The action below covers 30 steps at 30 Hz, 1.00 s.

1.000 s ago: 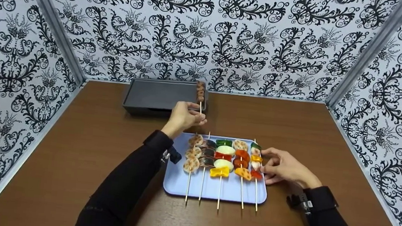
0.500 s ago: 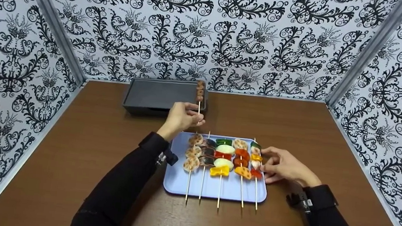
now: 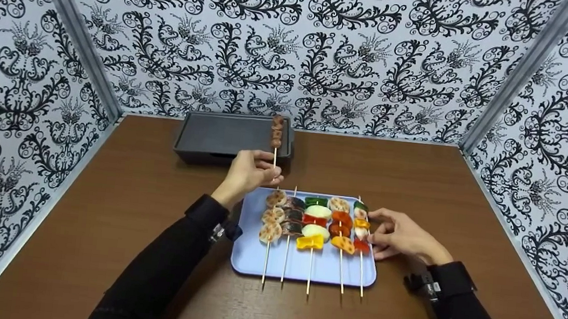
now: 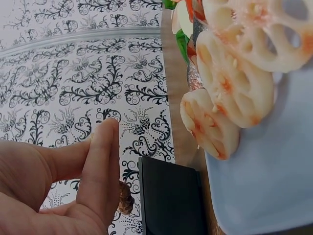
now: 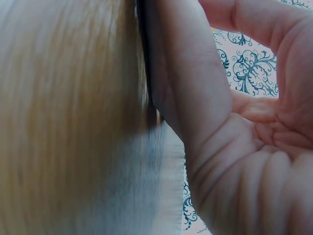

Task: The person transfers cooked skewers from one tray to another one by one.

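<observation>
My left hand (image 3: 250, 172) pinches the bare stick of a meatball skewer (image 3: 277, 131), thumb and fingertips together. The skewer's brown balls overlap the right end of the dark grey griddle (image 3: 234, 135) in the head view; one ball (image 4: 125, 198) shows past the fingers in the left wrist view. A light blue tray (image 3: 248, 260) lies nearer, bearing several skewers. My right hand (image 3: 407, 236) grips the tray's right edge, thumb at the rim beside the outermost vegetable skewer (image 3: 362, 223); the right wrist view shows that hand (image 5: 195, 73) low along the wooden surface.
On the tray, from left, are lotus root slices (image 3: 272, 214), dark-skinned pieces (image 3: 293, 216), white and yellow pieces (image 3: 315, 227) and orange-red pieces (image 3: 342, 230) on sticks. Some sticks overhang the tray's front. Patterned walls (image 3: 293, 66) enclose the brown table (image 3: 154, 209).
My left hand has drawn back toward me and a little left, carrying the meatball skewer with it. The right hand stays at the tray's edge, and the tray has barely moved.
</observation>
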Each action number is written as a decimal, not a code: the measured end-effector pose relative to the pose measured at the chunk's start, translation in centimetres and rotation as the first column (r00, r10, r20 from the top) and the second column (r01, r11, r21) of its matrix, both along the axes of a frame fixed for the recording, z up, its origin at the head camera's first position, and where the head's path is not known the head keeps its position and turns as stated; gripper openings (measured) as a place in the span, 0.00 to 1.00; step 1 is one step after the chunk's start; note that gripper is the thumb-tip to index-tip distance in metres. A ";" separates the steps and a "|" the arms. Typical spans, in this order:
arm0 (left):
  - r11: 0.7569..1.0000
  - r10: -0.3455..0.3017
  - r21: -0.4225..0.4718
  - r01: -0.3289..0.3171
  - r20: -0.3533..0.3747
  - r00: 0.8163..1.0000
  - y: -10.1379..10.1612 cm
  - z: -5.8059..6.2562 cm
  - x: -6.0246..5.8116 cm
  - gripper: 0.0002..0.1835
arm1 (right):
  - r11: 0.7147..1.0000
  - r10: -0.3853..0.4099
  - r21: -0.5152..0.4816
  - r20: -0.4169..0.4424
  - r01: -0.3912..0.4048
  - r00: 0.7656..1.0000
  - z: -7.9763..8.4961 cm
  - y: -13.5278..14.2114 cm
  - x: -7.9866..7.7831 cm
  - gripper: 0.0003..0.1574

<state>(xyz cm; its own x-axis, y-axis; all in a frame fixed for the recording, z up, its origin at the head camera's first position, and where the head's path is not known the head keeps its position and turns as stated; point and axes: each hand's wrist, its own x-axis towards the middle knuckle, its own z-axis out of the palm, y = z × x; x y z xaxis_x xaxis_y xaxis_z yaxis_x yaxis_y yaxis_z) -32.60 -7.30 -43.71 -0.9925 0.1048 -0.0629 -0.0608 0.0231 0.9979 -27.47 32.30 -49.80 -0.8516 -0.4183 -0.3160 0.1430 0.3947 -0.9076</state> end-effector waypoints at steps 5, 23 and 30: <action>1.000 -0.009 -0.030 0.009 -0.028 1.000 -0.5 -0.2 0.8 0.28 | 1.000 -0.008 0.006 0.005 0.007 1.000 0.1 -0.1 0.1 0.39; 1.000 0.005 -0.030 -0.007 -0.063 0.998 -1.6 0.1 3.3 0.27 | 1.000 0.000 0.008 0.003 0.000 1.000 0.2 0.1 0.1 0.39; 0.998 0.005 -0.068 -0.010 -0.077 0.997 -1.8 -0.1 4.4 0.26 | 1.000 0.005 0.010 -0.003 -0.005 1.000 0.0 0.0 0.1 0.38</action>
<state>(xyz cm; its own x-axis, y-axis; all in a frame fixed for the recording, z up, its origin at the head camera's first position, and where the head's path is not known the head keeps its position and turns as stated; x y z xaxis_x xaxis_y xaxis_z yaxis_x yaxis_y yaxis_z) -28.15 -9.14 -43.84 -0.9954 0.0955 0.0067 0.0154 0.0915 0.9957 -27.42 32.26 -49.77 -0.8501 -0.4198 -0.3180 0.1385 0.4043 -0.9041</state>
